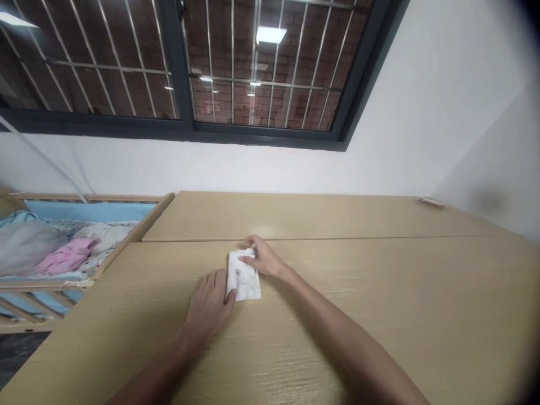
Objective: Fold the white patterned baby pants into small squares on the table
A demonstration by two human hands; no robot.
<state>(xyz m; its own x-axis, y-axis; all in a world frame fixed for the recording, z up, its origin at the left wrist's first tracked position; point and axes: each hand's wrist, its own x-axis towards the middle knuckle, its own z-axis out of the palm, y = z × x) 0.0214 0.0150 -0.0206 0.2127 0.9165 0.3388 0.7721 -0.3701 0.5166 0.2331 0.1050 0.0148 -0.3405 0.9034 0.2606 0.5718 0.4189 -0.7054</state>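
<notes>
A small folded white cloth with a faint print lies on the light wooden table, near its middle seam. My left hand rests flat beside the cloth's left edge, fingers stretched out and touching it. My right hand is at the cloth's far end, its fingers curled and pinching the top edge.
A wooden cot stands to the left of the table, holding a pink garment, a grey cloth and blue bedding. A small flat object lies at the table's far right. A white wall and barred window rise behind.
</notes>
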